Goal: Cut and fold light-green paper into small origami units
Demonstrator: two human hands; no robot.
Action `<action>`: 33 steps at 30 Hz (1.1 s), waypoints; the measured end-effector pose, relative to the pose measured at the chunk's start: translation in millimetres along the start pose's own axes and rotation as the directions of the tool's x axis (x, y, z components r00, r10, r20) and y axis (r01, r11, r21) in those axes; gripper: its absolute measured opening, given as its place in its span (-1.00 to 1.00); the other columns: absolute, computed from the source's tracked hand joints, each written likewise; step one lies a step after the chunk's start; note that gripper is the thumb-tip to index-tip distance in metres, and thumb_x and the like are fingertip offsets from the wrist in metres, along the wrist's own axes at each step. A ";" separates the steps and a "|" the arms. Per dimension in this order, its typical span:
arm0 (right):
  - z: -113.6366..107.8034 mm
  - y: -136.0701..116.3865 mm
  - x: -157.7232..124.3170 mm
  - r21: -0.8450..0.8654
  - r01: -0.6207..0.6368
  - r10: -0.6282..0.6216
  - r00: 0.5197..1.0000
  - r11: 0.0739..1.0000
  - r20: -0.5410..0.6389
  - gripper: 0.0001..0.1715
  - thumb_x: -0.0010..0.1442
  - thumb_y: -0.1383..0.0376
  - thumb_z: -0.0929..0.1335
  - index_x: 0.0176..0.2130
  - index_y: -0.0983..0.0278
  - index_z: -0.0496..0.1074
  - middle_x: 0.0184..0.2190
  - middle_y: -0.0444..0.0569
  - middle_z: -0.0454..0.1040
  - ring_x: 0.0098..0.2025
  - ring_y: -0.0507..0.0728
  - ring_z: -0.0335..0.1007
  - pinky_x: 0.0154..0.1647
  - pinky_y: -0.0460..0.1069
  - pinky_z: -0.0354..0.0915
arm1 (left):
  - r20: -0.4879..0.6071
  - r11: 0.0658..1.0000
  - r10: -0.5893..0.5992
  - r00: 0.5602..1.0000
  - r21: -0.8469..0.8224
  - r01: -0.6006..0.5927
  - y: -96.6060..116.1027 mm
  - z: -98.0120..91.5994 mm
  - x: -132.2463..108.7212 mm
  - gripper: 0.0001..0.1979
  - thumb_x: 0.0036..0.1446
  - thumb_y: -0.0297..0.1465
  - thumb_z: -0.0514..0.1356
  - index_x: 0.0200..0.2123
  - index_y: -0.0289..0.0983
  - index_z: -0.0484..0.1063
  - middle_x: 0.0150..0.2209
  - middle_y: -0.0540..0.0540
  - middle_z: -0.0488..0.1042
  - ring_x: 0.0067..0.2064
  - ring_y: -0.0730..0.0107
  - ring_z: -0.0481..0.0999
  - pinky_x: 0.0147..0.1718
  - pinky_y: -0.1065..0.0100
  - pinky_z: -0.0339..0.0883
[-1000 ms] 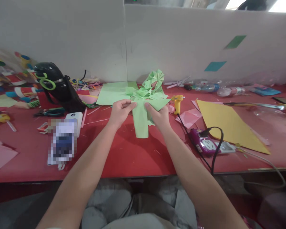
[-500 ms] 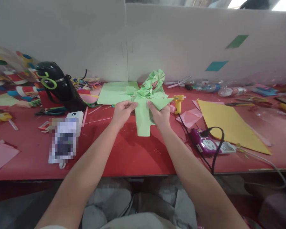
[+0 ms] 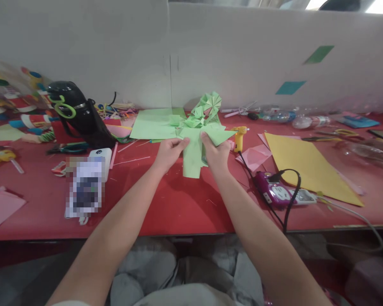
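Note:
A strip of light green paper [image 3: 192,159] hangs between my hands, its lower end toward me. My left hand [image 3: 171,154] pinches its left edge, thumb on top. My right hand [image 3: 217,154] grips the right side with the thumb on the paper; a pointed green flap [image 3: 222,136] sticks out past those fingers. Just beyond lie folded green paper pieces [image 3: 194,120] and a round pleated green paper rosette [image 3: 211,103]. A flat green sheet [image 3: 153,124] lies behind my left hand. The fingers underneath the strip are hidden.
A yellow glue gun [image 3: 239,139] stands right of my right hand, its cord running to a purple power strip [image 3: 272,189]. Yellow paper [image 3: 309,168] lies farther right. On the left are a black flask [image 3: 81,114] and a phone with a blurred screen [image 3: 87,187].
Both hands have shifted slightly to the right with the green strip. Its lower end has risen a little. The things around have stayed put.

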State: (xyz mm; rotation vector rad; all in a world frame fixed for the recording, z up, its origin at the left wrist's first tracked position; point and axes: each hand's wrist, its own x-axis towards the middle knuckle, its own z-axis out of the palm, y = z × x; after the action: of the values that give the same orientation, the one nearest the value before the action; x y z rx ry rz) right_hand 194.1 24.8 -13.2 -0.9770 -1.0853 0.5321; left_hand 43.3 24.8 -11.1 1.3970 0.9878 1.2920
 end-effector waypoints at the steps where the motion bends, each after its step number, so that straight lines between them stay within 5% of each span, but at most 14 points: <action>1: 0.0 0.3 0.5 -0.007 0.009 -0.009 1.000 1.000 -0.010 -0.70 0.07 0.11 0.48 -0.33 0.31 0.58 -0.30 -0.01 0.64 -0.22 0.21 0.57 -0.14 0.06 0.46 | 0.011 1.000 -0.004 1.000 -0.001 0.004 -0.1 0.8 -0.4 -0.57 -0.02 -0.02 0.34 -0.53 -0.30 0.45 -0.54 0.01 0.40 -0.47 0.45 0.38 -0.41 0.38 0.34; 7: 0.2 4.3 2.0 0.007 0.022 -0.021 0.999 1.000 -0.048 -0.67 0.10 0.08 0.46 -0.36 0.32 0.57 -0.36 0.00 0.62 -0.29 0.18 0.56 -0.22 0.03 0.46 | -0.055 0.998 0.014 0.998 0.061 -0.010 2.4 5.4 -3.8 -0.50 0.05 0.01 0.28 -0.63 -0.28 0.34 -0.64 0.06 0.20 -0.58 0.55 0.16 -0.58 0.43 0.12; 12: -2.2 3.3 4.4 0.023 -0.023 0.025 0.997 0.999 -0.079 -0.60 0.08 0.02 0.46 -0.35 0.33 0.57 -0.32 0.00 0.63 -0.24 0.21 0.57 -0.19 0.05 0.48 | 0.092 1.000 0.003 0.996 -0.008 -0.002 2.4 6.8 -3.9 -0.59 -0.08 -0.05 0.39 -0.47 -0.28 0.44 -0.51 0.01 0.40 -0.46 0.45 0.36 -0.43 0.39 0.29; 17: -3.5 2.9 6.8 0.088 -0.028 0.039 0.992 0.996 -0.118 -0.60 0.05 0.02 0.47 -0.33 0.32 0.57 -0.30 0.00 0.63 -0.24 0.20 0.57 -0.17 0.07 0.49 | -0.026 0.980 -0.012 1.000 0.199 0.017 -2.8 3.3 -2.3 -0.46 0.07 0.04 0.25 -0.65 -0.27 0.27 -0.67 0.08 0.15 -0.60 0.54 0.14 -0.58 0.42 0.04; 22: -5.5 13.2 11.2 0.108 -0.037 0.053 0.987 0.993 -0.153 -0.60 0.06 0.03 0.47 -0.30 0.32 0.56 -0.26 0.03 0.63 -0.19 0.22 0.58 -0.11 0.11 0.49 | 0.057 0.992 0.019 0.998 0.122 -0.026 -8.9 -0.7 2.7 -0.60 -0.07 -0.06 0.38 -0.39 -0.29 0.48 -0.42 -0.05 0.50 -0.38 0.38 0.46 -0.40 0.40 0.31; 28: -6.0 27.8 17.7 0.100 -0.028 0.047 0.980 0.995 -0.191 -0.53 0.07 0.00 0.45 -0.23 0.34 0.52 -0.20 0.09 0.61 -0.13 0.23 0.58 -0.08 0.13 0.50 | -0.008 0.982 -0.008 1.000 0.189 0.009 -6.7 -6.8 4.0 -0.57 0.03 -0.01 0.30 -0.44 -0.30 0.50 -0.53 -0.02 0.47 -0.54 0.43 0.38 -0.51 0.37 0.29; 33: -3.9 28.0 19.3 0.197 -0.065 0.117 0.957 0.978 -0.267 -0.50 -0.03 0.02 0.51 -0.22 0.33 0.50 -0.16 0.10 0.61 -0.10 0.23 0.57 -0.05 0.14 0.51 | 0.051 0.988 0.013 0.999 0.152 -0.021 -8.4 -12.1 9.1 -0.66 -0.06 -0.14 0.38 -0.37 -0.32 0.54 -0.41 -0.07 0.55 -0.43 0.41 0.45 -0.46 0.39 0.35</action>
State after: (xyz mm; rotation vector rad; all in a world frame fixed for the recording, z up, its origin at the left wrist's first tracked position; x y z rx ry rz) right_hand 207.9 52.2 -28.5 -0.9082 -0.7283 0.5435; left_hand 32.7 36.9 -17.5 1.5496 1.0610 1.2084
